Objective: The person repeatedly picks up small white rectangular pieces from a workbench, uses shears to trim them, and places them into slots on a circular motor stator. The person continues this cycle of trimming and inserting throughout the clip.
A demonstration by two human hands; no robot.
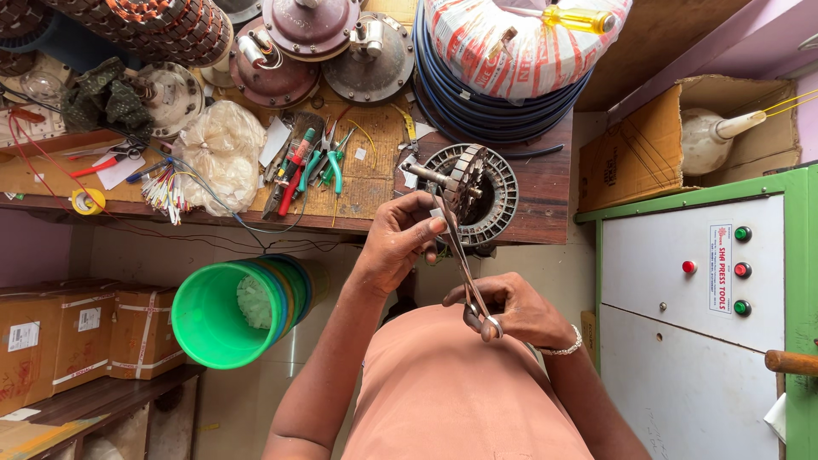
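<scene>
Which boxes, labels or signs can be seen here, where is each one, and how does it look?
Taped cardboard boxes: lower left shelf, brown, with small white labels.
Open cardboard box: upper right, brown, holding a white part.
Cabinet label: green-framed white cabinet, tall white strip with red print.

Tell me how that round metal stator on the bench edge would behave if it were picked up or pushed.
The stator looks like stacked steel with a shaft, so it is probably heavy for its size and rigid. It sits near the bench edge, so a push might tip it off. The left hand steadies it while the right hand works scissors.
</scene>
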